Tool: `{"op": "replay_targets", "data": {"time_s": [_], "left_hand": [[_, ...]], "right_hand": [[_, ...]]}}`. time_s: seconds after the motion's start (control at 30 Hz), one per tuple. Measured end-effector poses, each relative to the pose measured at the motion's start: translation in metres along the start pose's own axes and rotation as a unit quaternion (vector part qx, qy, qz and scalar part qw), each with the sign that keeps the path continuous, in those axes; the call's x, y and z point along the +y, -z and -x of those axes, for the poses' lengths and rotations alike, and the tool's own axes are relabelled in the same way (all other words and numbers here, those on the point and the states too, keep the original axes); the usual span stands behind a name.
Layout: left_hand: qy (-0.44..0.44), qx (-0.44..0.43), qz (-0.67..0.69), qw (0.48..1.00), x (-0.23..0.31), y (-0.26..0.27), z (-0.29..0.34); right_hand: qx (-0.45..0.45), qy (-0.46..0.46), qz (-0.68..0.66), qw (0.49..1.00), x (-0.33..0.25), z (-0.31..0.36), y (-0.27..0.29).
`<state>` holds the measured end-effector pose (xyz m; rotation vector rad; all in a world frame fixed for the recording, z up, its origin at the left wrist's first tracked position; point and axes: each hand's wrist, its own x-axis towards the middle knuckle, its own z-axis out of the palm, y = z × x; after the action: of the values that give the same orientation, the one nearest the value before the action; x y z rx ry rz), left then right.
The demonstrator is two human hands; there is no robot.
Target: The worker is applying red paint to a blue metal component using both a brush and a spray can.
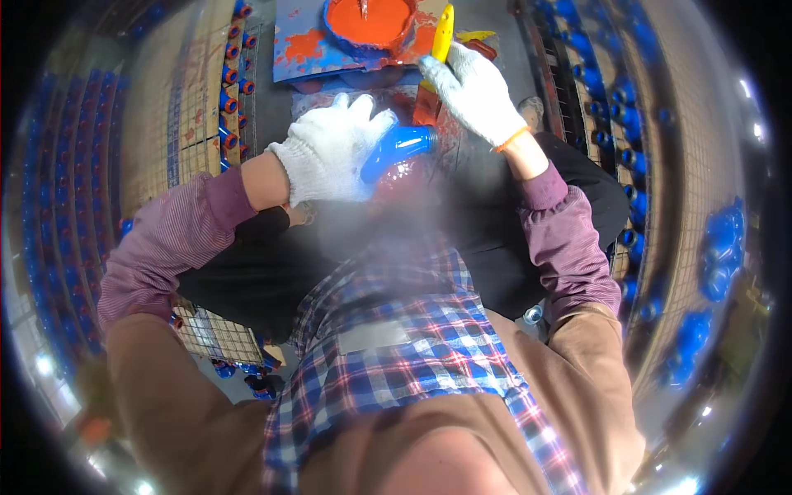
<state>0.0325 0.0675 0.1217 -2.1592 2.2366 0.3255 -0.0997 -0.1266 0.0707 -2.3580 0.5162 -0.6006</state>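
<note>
My left hand, in a white knit glove, is closed around a shiny blue bottle-shaped piece. The piece lies tilted, its narrow threaded neck pointing right. In my right hand, also white-gloved, is a paintbrush with a yellow handle. Its red-coated bristles hang just above the neck of the blue piece; I cannot tell whether they touch. Beyond both hands, a round tub holds orange-red paint, with paint smeared over its rim.
The tub stands on a paint-splashed blue-grey board. Wire-mesh racks flank me, with red-tipped blue pieces along the left one and more blue pieces on the right. A dark red thing with a yellow part lies behind my right hand.
</note>
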Motion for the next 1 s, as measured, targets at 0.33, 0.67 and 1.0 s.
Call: {"op": "replay_targets", "data": {"time_s": [0.33, 0.67, 1.0], "left_hand": [[0.140, -0.086, 0.409, 0.898, -0.018, -0.001, 0.007], [0.104, 0.204, 0.722, 0.653, 0.001, -0.079, 0.052], [-0.135, -0.036, 0.990, -0.016, 0.043, -0.079, 0.026]], "right_hand": [[0.120, 0.085, -0.079, 0.986, -0.033, 0.046, 0.013], [0.184, -0.083, -0.363, 0.910, -0.030, 0.079, 0.005], [0.178, -0.139, -0.551, 0.804, -0.026, 0.080, -0.013]]}}
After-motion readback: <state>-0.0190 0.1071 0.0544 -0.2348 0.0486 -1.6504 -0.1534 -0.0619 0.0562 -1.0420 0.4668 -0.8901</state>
